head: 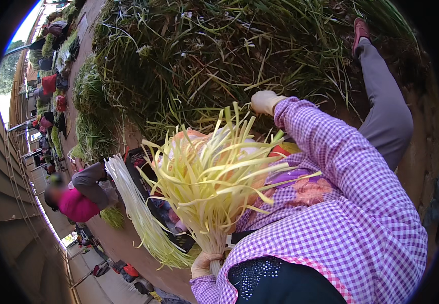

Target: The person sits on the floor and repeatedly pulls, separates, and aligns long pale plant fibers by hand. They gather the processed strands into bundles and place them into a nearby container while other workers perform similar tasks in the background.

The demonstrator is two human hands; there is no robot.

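Observation:
My left hand (205, 263), bare or thinly gloved, grips the pale stem end of a bunch of yellow flat-leaved greens (215, 174), like blanched chives, whose leaves fan upward. My right hand (264, 102) is curled beyond the leaf tips, near the heap of loose green leaves; whether it holds anything is hidden. A second bundle with long white stems and yellow-green leaves (139, 216) lies along the rim of a black plastic crate (132, 161), left of the bunch. Orange and white mesh material (183, 138) shows behind the leaves.
A large heap of tangled green leaves and stalks (204, 57) covers the ground in front. Smaller green piles (94, 133) stand left of it. A co-worker in a pink top (78, 205) bends at the left. Farther off are more piles and people along a metal-roofed shed.

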